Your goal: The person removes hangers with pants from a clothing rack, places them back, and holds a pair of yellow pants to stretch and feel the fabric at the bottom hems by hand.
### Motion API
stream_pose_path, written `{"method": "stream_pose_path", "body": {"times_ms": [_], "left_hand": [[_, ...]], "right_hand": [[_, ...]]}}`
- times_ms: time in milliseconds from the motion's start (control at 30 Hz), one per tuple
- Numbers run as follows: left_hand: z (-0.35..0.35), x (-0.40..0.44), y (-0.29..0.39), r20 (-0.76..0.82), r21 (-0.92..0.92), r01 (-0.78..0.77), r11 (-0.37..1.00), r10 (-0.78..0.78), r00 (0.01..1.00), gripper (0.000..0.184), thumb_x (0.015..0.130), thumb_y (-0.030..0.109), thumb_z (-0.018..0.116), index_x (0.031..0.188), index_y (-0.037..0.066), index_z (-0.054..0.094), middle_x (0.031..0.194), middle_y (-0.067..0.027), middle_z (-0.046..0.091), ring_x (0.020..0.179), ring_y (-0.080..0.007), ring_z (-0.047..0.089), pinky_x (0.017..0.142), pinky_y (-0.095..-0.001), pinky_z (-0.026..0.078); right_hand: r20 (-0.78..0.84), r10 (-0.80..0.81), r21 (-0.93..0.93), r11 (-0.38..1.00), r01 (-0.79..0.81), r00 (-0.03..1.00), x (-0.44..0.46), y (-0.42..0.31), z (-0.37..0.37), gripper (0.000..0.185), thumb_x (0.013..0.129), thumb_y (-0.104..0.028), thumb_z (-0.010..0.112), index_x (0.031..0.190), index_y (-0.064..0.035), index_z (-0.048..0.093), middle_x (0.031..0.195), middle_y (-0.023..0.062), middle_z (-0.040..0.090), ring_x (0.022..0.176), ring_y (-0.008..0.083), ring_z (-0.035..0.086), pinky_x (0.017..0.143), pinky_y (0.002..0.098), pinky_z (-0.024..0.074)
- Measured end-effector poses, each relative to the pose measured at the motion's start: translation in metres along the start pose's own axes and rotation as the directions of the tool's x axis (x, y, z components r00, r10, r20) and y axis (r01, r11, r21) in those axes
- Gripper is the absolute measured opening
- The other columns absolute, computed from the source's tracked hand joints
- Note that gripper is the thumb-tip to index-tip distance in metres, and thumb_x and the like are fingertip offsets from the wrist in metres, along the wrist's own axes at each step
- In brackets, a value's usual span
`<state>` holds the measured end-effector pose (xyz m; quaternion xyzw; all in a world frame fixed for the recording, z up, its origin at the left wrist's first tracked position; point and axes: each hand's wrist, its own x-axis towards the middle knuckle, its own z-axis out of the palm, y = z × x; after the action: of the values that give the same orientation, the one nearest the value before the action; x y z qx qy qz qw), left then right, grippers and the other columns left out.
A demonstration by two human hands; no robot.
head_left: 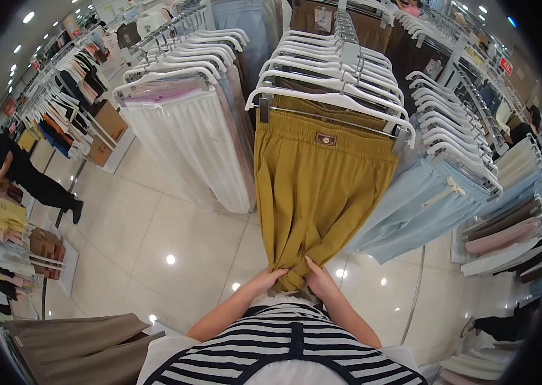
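Mustard-coloured trousers (pixel 322 173) with an elastic waistband and a small dark label hang from a white clip hanger (pixel 329 96) at the front of the middle rack. Their lower legs are gathered and crossed close to my body. My left hand (pixel 274 277) is closed on the fabric at the left side of the bunched legs. On the other side, my right hand (pixel 317 276) grips the cloth, its thumb lying on top. The leg ends between and below my hands are partly hidden.
White trousers (pixel 184 138) hang left of the mustard pair, and light blue trousers (pixel 428 192) hang to the right. Brown trousers (pixel 85 343) are at the lower left. A person in dark clothes (pixel 30 170) stands by a far-left rack. Cardboard boxes (pixel 46 250) sit low there.
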<state>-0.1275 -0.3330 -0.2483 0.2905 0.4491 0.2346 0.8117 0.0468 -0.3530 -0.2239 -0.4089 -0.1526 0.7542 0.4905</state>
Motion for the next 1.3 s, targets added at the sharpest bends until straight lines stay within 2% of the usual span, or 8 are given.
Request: {"method": "stream_pose_path", "body": {"times_ms": [100, 200, 267, 367, 533, 700, 933, 1300], "left_hand": [[-0.014, 0.007, -0.018, 0.08, 0.013, -0.242, 0.97, 0.241, 0.967, 0.037, 0.084, 0.015, 0.046, 0.116, -0.003, 0.048, 0.111, -0.0127, 0.055, 0.101, -0.0199, 0.053, 0.086, -0.0295, 0.042], [-0.022, -0.005, -0.017, -0.193, 0.011, -0.378, 0.926, 0.373, 0.908, 0.018, 0.08, 0.007, 0.042, 0.087, 0.0, 0.056, 0.082, -0.0097, 0.062, 0.079, -0.0191, 0.059, 0.073, -0.0279, 0.046], [-0.041, -0.009, -0.021, -0.167, 0.075, -0.288, 0.955, 0.297, 0.94, 0.015, 0.079, 0.006, 0.042, 0.083, 0.001, 0.055, 0.077, -0.0086, 0.06, 0.077, -0.018, 0.059, 0.073, -0.0286, 0.045], [-0.055, -0.021, -0.026, -0.11, 0.243, -0.191, 0.951, 0.223, 0.969, 0.012, 0.077, 0.006, 0.043, 0.08, 0.002, 0.053, 0.069, -0.0061, 0.056, 0.068, -0.0151, 0.056, 0.068, -0.0283, 0.044], [-0.073, -0.035, -0.047, -0.012, 0.357, -0.11, 0.928, 0.122, 0.992, 0.012, 0.076, 0.011, 0.047, 0.079, 0.003, 0.056, 0.062, -0.0035, 0.054, 0.056, -0.0112, 0.054, 0.053, -0.0253, 0.044], [-0.111, -0.052, -0.08, -0.086, 0.568, -0.062, 0.821, 0.134, 0.987, 0.015, 0.075, 0.011, 0.048, 0.082, 0.003, 0.058, 0.056, -0.0028, 0.051, 0.044, -0.0111, 0.049, 0.043, -0.0259, 0.041], [-0.156, -0.108, -0.095, -0.075, 0.59, 0.02, 0.807, 0.029, 0.997, 0.029, 0.08, 0.032, 0.061, 0.087, 0.004, 0.058, 0.054, 0.0012, 0.048, 0.043, -0.0079, 0.042, 0.041, -0.0242, 0.034], [-0.191, -0.145, -0.152, -0.027, 0.526, 0.042, 0.849, -0.033, 0.999, 0.031, 0.08, 0.033, 0.062, 0.09, 0.003, 0.059, 0.065, 0.0007, 0.053, 0.057, -0.007, 0.047, 0.052, -0.0227, 0.039]], "right_hand": [[0.001, -0.025, 0.15, 0.988, 0.025, 1.0, -0.005, 0.0, -0.002, 0.039, 0.089, -0.018, 0.047, 0.123, -0.0022, 0.037, 0.118, 0.0076, 0.048, 0.105, 0.0208, 0.049, 0.09, 0.0357, 0.0392], [-0.091, -0.109, 0.029, 0.993, 0.112, 0.99, -0.006, 0.018, -0.021, 0.03, 0.089, -0.019, 0.046, 0.115, -0.0024, 0.044, 0.103, 0.0071, 0.055, 0.09, 0.0196, 0.056, 0.081, 0.0329, 0.0439], [-0.211, -0.166, -0.298, 0.95, 0.098, 0.963, -0.006, 0.024, -0.027, 0.022, 0.088, -0.015, 0.044, 0.104, -0.0001, 0.048, 0.086, 0.0081, 0.058, 0.074, 0.0192, 0.058, 0.071, 0.03, 0.0456], [-0.17, -0.225, -0.276, 0.946, 0.173, 0.959, -0.01, 0.032, -0.036, 0.026, 0.086, -0.011, 0.043, 0.109, 0.0019, 0.044, 0.084, 0.0119, 0.058, 0.067, 0.0198, 0.057, 0.065, 0.0305, 0.0465], [-0.179, -0.325, -0.594, 0.788, 0.161, 0.929, -0.018, 0.052, -0.046, 0.022, 0.077, -0.005, 0.036, 0.075, 0.005, 0.055, 0.072, 0.0128, 0.06, 0.07, 0.0216, 0.059, 0.07, 0.0308, 0.0468], [-0.237, -0.329, -0.592, 0.795, 0.132, 0.914, -0.027, 0.098, -0.072, 0.024, 0.076, -0.005, 0.035, 0.072, 0.0047, 0.056, 0.07, 0.0124, 0.06, 0.069, 0.022, 0.059, 0.07, 0.0316, 0.0463], [-0.413, -0.379, -0.629, 0.777, 0.041, 0.828, -0.053, 0.127, -0.052, 0.022, 0.076, -0.005, 0.037, 0.071, 0.005, 0.056, 0.066, 0.013, 0.058, 0.07, 0.0223, 0.059, 0.07, 0.0319, 0.0468], [-0.574, -0.322, -0.584, 0.805, -0.101, 0.752, -0.084, 0.196, -0.048, 0.017, 0.072, 0.001, 0.038, 0.066, 0.0033, 0.054, 0.066, 0.0137, 0.059, 0.068, 0.0229, 0.061, 0.068, 0.0328, 0.0474]]}}
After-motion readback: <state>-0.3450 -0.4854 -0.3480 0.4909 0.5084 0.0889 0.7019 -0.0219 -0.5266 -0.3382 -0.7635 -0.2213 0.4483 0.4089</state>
